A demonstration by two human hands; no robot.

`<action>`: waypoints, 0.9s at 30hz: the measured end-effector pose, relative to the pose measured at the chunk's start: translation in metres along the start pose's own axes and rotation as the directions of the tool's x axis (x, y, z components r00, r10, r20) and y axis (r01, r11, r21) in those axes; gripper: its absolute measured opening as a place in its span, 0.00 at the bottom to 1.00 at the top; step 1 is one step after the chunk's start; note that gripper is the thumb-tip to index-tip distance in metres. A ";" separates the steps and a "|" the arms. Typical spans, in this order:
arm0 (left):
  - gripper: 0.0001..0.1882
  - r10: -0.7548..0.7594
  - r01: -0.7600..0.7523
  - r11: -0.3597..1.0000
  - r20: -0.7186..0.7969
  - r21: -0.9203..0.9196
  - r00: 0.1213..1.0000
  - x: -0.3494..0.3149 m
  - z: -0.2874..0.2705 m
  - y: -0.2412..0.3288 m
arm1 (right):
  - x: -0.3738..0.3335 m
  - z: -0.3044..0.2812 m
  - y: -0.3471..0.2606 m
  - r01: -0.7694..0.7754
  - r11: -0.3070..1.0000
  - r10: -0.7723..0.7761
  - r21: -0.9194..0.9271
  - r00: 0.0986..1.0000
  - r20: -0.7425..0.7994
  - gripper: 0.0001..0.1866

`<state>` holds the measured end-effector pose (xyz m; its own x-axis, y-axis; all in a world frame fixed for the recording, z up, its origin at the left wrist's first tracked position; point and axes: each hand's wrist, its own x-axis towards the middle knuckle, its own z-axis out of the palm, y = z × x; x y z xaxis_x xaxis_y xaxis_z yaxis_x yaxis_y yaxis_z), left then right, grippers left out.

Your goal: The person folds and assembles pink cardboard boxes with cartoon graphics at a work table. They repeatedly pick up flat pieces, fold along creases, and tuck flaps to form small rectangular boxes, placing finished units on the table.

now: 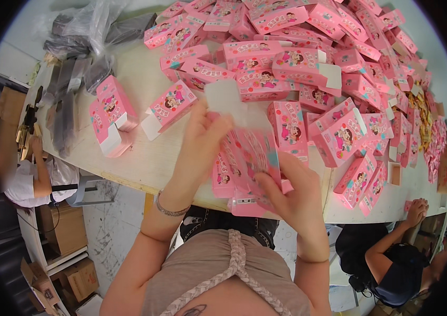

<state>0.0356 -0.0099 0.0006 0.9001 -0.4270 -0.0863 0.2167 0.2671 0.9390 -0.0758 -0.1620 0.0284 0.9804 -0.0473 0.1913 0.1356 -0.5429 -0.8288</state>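
Observation:
A pink cardboard carton (249, 152) with a white flap is between my hands over the table's front edge, smeared by motion. My left hand (205, 134) is at its upper left, fingers bent against the side near the white flap (223, 97). Lower down on the right, my right hand (300, 195) grips the carton with the thumb across its front. Beneath and behind it, more pink cardboard (222, 181) shows in part. Left of my hands lie a carton with its white end flap out (173, 102) and a pair of cartons side by side (111, 113).
A large heap of pink cartons (297, 68) covers the back and right of the table (144, 158). Clear plastic bags and dark trays (68, 79) sit at the left. Yellow and pink packets (423, 116) lie far right. Other people (39, 179) sit at both sides.

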 end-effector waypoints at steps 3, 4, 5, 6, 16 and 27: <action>0.31 0.106 -0.112 0.990 0.080 0.081 0.991 -0.004 0.012 0.000 | 0.014 0.007 -0.006 0.005 1.000 -0.004 0.023 1.000 -0.021 0.39; 0.31 0.101 -0.088 0.992 0.154 -0.089 0.983 -0.006 0.015 0.007 | 0.018 0.010 -0.004 0.037 0.999 -0.035 0.026 0.997 -0.072 0.43; 0.31 0.108 -0.048 0.966 0.228 -0.253 0.968 -0.009 0.018 0.018 | 0.021 0.011 0.000 0.034 0.993 -0.017 0.113 0.989 -0.149 0.44; 0.31 0.127 0.003 0.913 0.292 -0.408 0.948 -0.012 0.021 0.026 | 0.024 0.014 0.006 0.039 0.979 0.005 0.200 0.976 -0.216 0.45; 0.35 0.206 -0.339 0.861 0.349 0.381 0.914 -0.038 0.004 0.004 | 0.021 0.017 0.033 0.297 0.911 -0.242 0.286 0.947 -0.212 0.22; 0.36 0.281 -0.401 0.859 0.364 0.317 0.888 -0.044 0.003 0.001 | 0.029 0.006 0.007 0.134 0.777 -0.027 0.616 0.983 -0.180 0.10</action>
<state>-0.0049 0.0069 0.0067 0.7226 -0.6188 0.3081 -0.2947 0.1274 0.9471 -0.0456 -0.1616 0.0251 0.9346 -0.1823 0.3054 0.3249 0.0881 -0.9416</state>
